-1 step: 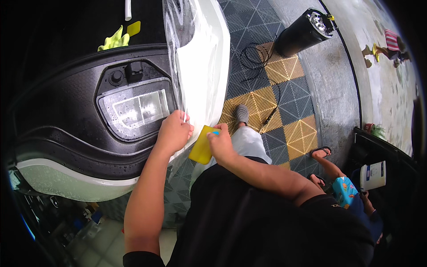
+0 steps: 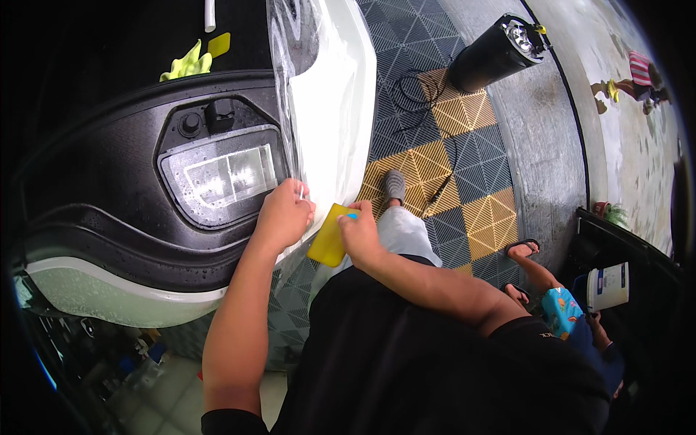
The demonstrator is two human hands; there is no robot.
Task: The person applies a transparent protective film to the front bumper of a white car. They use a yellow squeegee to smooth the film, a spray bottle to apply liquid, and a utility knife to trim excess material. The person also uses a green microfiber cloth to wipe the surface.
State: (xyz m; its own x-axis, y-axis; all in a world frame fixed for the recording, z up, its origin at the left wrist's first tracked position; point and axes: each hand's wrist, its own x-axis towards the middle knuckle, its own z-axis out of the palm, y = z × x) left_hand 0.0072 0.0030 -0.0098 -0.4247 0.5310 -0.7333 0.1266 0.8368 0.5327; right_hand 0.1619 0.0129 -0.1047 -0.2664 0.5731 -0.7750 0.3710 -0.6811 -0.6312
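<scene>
Along the edge of a white car body panel hangs a strip of clear film, wrinkled and glossy. My left hand pinches the film's lower part, its fingertips pressed together beside the black trim. In my right hand is a flat yellow squeegee, held between thumb and fingers just right of the left hand. A small blue patch shows by the right thumb. Left of the film, wet black trim surrounds a clear ribbed lens dotted with water drops.
A lime-green cloth, another yellow card and a white tube lie beyond the trim. A black pressure tank with a hose stands on floor tiles. At right, a person is near a white bucket.
</scene>
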